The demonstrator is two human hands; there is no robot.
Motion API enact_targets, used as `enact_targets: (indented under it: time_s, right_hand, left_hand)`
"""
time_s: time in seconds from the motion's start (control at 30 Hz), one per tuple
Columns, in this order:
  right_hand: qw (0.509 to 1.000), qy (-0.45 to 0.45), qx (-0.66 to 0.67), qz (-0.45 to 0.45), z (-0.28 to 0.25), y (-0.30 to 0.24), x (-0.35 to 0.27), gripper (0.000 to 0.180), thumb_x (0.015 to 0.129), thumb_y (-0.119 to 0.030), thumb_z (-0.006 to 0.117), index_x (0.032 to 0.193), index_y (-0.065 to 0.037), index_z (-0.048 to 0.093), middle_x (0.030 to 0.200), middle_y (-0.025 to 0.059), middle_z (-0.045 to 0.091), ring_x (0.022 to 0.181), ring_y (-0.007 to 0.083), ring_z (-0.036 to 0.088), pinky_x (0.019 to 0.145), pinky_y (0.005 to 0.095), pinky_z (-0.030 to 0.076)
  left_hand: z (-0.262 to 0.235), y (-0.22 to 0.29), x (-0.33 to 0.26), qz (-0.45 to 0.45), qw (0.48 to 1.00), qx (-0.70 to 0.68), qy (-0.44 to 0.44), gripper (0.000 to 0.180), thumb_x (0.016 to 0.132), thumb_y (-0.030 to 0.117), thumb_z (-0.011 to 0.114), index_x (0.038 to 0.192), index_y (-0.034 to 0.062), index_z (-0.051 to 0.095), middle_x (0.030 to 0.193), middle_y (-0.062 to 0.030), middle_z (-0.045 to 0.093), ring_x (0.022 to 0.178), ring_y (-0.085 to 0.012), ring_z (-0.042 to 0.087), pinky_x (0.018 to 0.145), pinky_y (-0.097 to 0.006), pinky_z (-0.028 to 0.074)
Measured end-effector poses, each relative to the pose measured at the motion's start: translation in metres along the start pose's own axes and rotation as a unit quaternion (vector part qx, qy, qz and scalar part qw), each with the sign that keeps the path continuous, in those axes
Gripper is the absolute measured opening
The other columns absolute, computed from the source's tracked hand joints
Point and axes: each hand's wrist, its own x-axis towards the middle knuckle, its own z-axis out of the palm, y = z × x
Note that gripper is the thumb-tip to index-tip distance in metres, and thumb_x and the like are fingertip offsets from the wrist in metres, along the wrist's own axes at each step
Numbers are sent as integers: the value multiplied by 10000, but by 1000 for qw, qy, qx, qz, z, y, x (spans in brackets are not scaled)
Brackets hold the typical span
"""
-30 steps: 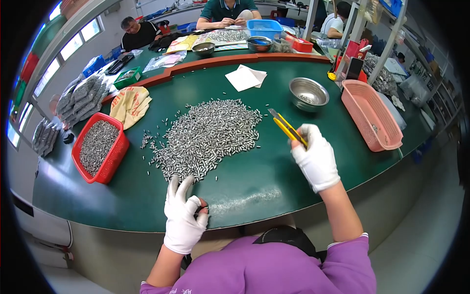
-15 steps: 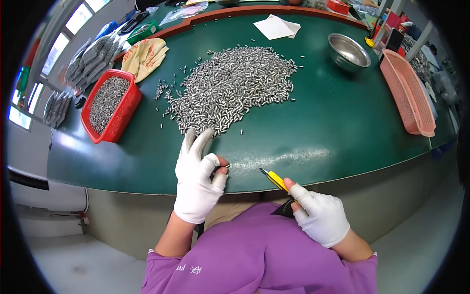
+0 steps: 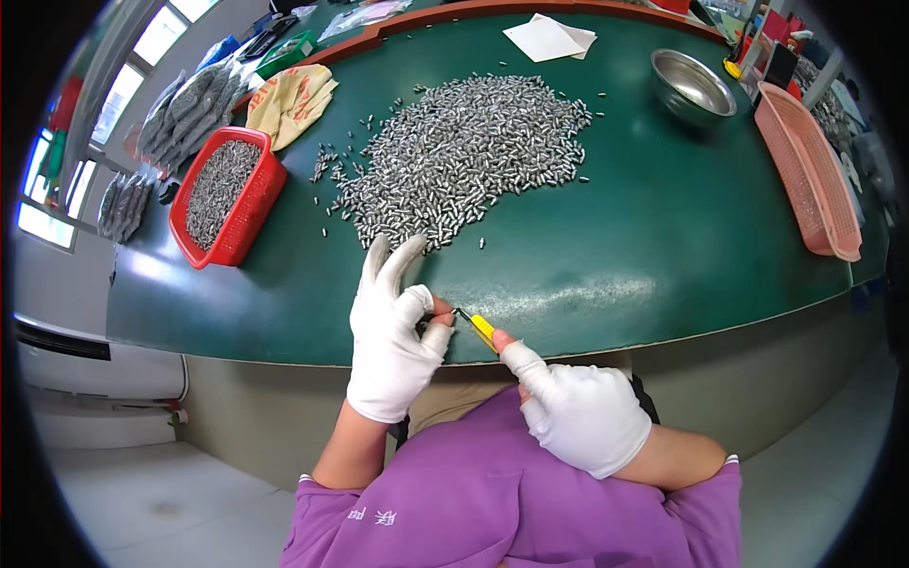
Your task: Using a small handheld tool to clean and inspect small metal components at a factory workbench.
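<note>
My left hand (image 3: 393, 336), in a white glove with bare fingertips, pinches something small between thumb and forefinger at the near edge of the green table (image 3: 606, 256); the piece itself is too small to make out. My right hand (image 3: 578, 412), also gloved, holds yellow-handled tweezers (image 3: 479, 328) whose tip reaches the left hand's fingertips. A broad heap of small silver metal pins (image 3: 464, 156) lies on the table beyond both hands.
A red basket (image 3: 227, 194) filled with grey pins stands at the left. A steel bowl (image 3: 693, 87) and a long pink tray (image 3: 810, 170) sit at the right. White paper (image 3: 549, 38) lies far back, a yellow-beige cloth (image 3: 292, 99) and grey bags at back left.
My right hand came from over the heap down to the table's near edge and brought the tweezers' tip to my left fingertips. The view tilted downward and closer.
</note>
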Motion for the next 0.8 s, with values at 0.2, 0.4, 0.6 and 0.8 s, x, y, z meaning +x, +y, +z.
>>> enact_targets:
  time_s: [0.2,0.4,0.6,0.8]
  right_hand:
    - [999,-5,33,-4,0,4,3,635,797,-116,636,1414,-126,485,546,51,571,456,219,579,443,361,471]
    - [998,-22,45,-31,-4,8,7,615,801,-164,624,1393,-60,492,561,56,586,464,216,593,462,350,503]
    - [996,-44,72,-24,-13,12,14,553,796,-80,622,1342,-81,535,583,77,609,479,247,599,456,366,480]
    - [996,-75,17,-38,-28,5,21,562,812,-136,597,1362,-52,517,584,62,622,481,226,614,471,358,508]
  left_hand:
    - [0,0,2,6,1000,1,5,162,642,18,722,702,51,575,1313,-168,570,1281,-506,430,1012,-504,422]
    - [-2,0,2,10,1000,3,1,177,643,9,724,700,49,561,1295,-163,581,1281,-509,430,999,-507,430]
    - [-2,0,4,15,999,-4,-29,244,634,-63,712,734,62,528,1347,-169,545,1352,-479,376,1025,-461,424]
    - [-4,1,4,22,1000,5,-5,202,646,-5,732,723,45,552,1285,-158,587,1276,-505,439,981,-506,444]
